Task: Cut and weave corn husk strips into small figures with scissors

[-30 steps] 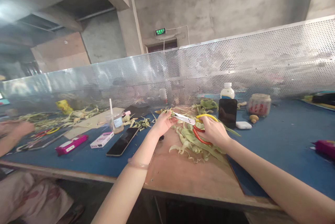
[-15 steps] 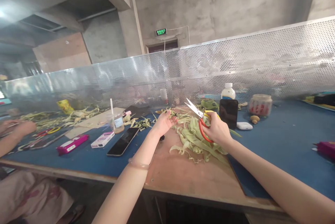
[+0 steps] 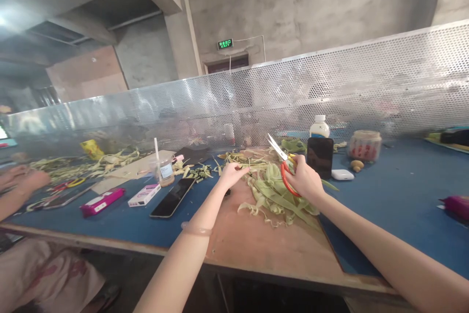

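Note:
My right hand (image 3: 307, 178) is wrapped round scissors (image 3: 282, 153) with red and yellow handles. Their blades point up and to the left, nearly closed. My left hand (image 3: 234, 175) has its thumb and fingers drawn together in a pinch; whatever lies between them is too small to make out. Below and beside the scissors lies a heap of pale green leafy strips (image 3: 278, 196), on a brown board (image 3: 249, 249). Behind my left hand, thin greenish stalks and scraps (image 3: 245, 156) are strewn over the tabletop.
Left of the board are a black phone (image 3: 173, 198), a small pink-and-white box (image 3: 144, 195), a purple packet (image 3: 102, 201) and a cup with a straw (image 3: 166, 171). An upright phone (image 3: 320, 156), earbud case (image 3: 342, 175) and jar (image 3: 364, 146) stand right. A co-worker's hands (image 3: 25, 181) show far left.
My left hand has come down slightly, its fingers going from spread to pinched. The scissors have shifted a little to the right and their blades have come closer together.

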Action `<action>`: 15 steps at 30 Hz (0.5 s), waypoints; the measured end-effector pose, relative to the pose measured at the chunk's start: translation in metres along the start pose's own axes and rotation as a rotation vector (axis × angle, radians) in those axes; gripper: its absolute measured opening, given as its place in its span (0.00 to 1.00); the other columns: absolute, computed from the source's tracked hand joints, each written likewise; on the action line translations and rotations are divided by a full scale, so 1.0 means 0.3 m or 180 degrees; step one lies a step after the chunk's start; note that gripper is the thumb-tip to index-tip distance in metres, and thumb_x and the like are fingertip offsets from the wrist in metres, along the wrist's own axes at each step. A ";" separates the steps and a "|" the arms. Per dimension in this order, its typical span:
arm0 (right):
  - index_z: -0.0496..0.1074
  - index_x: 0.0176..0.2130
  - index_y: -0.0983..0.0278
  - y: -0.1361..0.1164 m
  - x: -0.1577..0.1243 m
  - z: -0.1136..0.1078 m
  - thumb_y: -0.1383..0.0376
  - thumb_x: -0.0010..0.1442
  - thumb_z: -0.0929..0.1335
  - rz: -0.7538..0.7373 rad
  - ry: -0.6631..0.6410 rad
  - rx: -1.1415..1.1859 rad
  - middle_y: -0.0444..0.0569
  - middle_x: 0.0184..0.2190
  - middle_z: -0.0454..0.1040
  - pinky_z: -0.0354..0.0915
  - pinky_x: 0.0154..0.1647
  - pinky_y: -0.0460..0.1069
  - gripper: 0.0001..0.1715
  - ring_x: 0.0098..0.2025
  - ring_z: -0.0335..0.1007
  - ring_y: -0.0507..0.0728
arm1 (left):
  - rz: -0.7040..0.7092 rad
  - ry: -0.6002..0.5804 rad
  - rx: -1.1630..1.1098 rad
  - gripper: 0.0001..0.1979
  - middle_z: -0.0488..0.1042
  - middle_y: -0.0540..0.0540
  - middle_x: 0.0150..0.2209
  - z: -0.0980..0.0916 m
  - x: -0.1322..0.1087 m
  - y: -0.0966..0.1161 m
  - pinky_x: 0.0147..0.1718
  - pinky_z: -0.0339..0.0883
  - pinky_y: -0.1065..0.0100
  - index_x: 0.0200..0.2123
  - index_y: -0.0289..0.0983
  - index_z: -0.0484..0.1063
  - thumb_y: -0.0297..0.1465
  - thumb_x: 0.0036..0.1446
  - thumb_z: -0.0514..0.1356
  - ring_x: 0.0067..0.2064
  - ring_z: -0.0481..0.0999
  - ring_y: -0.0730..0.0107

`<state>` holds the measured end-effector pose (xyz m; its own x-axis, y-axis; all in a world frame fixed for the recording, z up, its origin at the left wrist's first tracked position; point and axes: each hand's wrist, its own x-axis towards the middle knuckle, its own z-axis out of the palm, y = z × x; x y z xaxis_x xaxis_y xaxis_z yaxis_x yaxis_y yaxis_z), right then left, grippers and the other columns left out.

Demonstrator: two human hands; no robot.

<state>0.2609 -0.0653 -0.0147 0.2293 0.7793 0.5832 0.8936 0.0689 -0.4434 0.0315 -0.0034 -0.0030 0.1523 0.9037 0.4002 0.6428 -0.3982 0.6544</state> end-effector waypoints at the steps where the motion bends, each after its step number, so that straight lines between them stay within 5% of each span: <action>1: 0.59 0.44 0.63 -0.001 -0.001 0.000 0.50 0.55 0.60 -0.0014 -0.0034 -0.0019 0.52 0.34 0.73 0.55 0.26 0.48 0.24 0.33 0.71 0.60 | 0.0081 0.0000 0.0259 0.21 0.51 0.56 0.16 0.001 0.000 0.000 0.22 0.44 0.71 0.15 0.36 0.56 0.47 0.44 0.57 0.22 0.53 0.76; 12: 0.59 0.44 0.63 0.010 -0.001 0.007 0.51 0.56 0.61 -0.0160 -0.0110 -0.0064 0.51 0.40 0.73 0.57 0.28 0.48 0.22 0.39 0.70 0.60 | 0.0169 -0.0233 0.1177 0.14 0.61 0.50 0.16 -0.011 0.013 -0.036 0.27 0.52 0.71 0.11 0.37 0.61 0.37 0.41 0.58 0.26 0.65 0.68; 15: 0.59 0.45 0.64 0.006 0.001 -0.001 0.53 0.56 0.61 -0.0201 -0.0037 -0.0166 0.53 0.42 0.71 0.59 0.30 0.48 0.22 0.42 0.69 0.59 | 0.0141 -0.0088 0.1301 0.08 0.70 0.47 0.25 -0.004 0.008 -0.040 0.34 0.57 0.68 0.18 0.37 0.69 0.35 0.39 0.61 0.35 0.69 0.62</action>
<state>0.2626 -0.0651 -0.0152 0.1677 0.7817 0.6007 0.9251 0.0858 -0.3700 0.0235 0.0033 -0.0092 0.2032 0.8931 0.4012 0.8796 -0.3466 0.3259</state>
